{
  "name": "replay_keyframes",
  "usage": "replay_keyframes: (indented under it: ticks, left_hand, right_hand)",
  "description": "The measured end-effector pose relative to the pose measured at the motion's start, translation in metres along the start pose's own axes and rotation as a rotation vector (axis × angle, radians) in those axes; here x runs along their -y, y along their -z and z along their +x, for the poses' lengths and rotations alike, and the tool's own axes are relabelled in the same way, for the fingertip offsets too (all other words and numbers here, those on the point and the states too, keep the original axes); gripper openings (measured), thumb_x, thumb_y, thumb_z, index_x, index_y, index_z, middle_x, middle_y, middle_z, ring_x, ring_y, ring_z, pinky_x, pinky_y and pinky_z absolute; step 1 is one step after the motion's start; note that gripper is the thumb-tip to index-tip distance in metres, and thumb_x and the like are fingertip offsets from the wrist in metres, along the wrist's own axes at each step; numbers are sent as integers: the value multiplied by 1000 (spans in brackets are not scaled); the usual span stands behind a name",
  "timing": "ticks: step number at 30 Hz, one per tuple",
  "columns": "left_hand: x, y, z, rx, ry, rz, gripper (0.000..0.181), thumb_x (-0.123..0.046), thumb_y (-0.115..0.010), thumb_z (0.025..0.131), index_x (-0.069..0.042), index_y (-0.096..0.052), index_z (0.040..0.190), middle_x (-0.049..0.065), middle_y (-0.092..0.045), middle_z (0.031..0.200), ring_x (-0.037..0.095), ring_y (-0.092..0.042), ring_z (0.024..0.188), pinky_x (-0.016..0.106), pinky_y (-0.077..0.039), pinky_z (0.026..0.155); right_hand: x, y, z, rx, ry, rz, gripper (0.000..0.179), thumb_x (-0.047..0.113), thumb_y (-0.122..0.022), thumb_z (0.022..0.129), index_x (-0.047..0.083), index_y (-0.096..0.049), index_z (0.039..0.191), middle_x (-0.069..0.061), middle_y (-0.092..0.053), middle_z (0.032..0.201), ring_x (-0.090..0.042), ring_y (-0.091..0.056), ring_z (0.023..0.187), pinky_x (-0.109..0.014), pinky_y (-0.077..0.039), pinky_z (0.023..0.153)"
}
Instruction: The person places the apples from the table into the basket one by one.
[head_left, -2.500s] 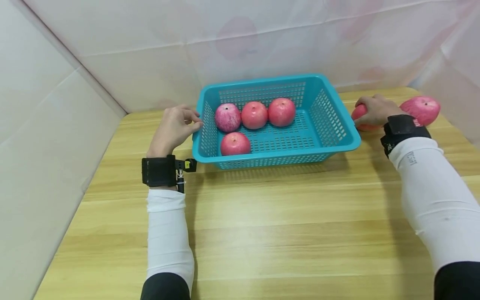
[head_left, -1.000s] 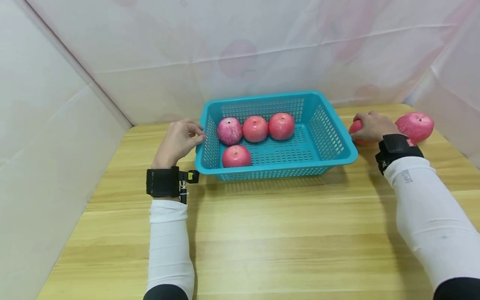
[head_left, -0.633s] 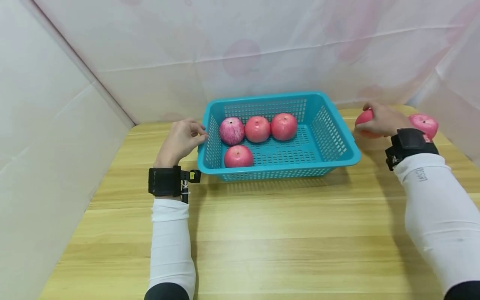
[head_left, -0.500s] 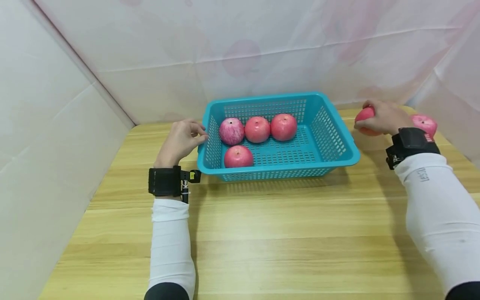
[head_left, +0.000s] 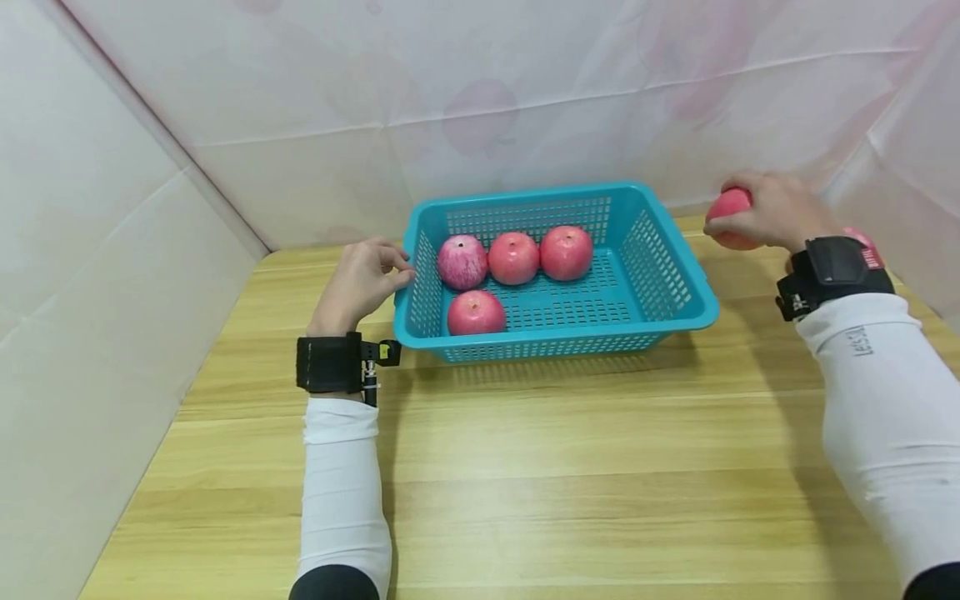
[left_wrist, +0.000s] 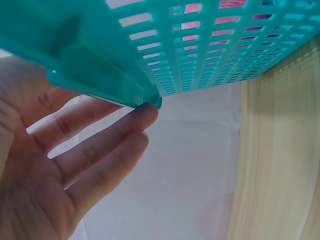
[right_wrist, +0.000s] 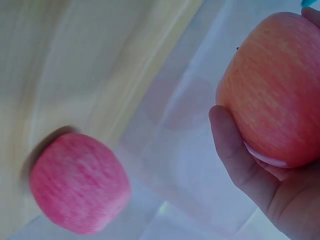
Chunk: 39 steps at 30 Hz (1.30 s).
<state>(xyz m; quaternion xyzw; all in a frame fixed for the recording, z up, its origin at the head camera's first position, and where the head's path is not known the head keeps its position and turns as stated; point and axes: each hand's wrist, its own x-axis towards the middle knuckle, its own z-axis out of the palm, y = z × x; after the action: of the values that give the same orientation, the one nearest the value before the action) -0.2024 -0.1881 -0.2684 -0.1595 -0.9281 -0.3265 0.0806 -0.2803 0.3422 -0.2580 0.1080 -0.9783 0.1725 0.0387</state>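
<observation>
The right hand (head_left: 783, 208) grasps one held apple (head_left: 726, 205) to the right of the single blue basket (head_left: 555, 337), whose left rim the left hand (head_left: 358, 279) grips. Inside sit four apples (head_left: 566, 252), three far and one near; a sixth apple (right_wrist: 80, 183) rests on the table (head_left: 570, 467) at far right.

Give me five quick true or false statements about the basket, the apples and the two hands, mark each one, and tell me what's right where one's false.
1. Four apples sit in the basket. True.
2. The left hand holds an apple. False: it touches the basket's edge.
3. The right hand grips an apple outside the basket. True.
4. The basket is red. False: it is blue-green.
5. Another apple rests on the table. True.
</observation>
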Motion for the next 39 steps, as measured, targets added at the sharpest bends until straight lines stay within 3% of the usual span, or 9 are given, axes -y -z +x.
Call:
replay_keyframes:
  ticks: [11, 26, 39]
  left_hand:
    - [0, 0, 0, -14, 9, 13, 14, -2, -71, 92, 10, -76, 97, 22, -68, 114, 39, -60, 116, 49, -52, 95]
    - [-1, 2, 0, -9, 10, 8, 12, -2, -71, 92, 9, -76, 96, 22, -68, 115, 39, -59, 118, 51, -49, 100]
    - [0, 1, 1, -3, -2, -2, 13, -1, -70, 93, 10, -76, 95, 24, -68, 115, 39, -58, 118, 51, -49, 99]
  right_hand:
    - [17, 9, 0, 1, 5, 0, 57, 36, -68, 90, 1, -53, 132, -34, -52, 114, -49, -47, 98, -51, -40, 65]
    - [35, 18, -3, -22, 24, -23, 59, 39, -67, 90, 2, -53, 135, -33, -51, 119, -50, -45, 102, -55, -41, 67]
    - [50, 28, -2, -17, 27, 21, 60, 39, -68, 91, 3, -52, 137, -35, -51, 123, -52, -45, 105, -54, -40, 68]
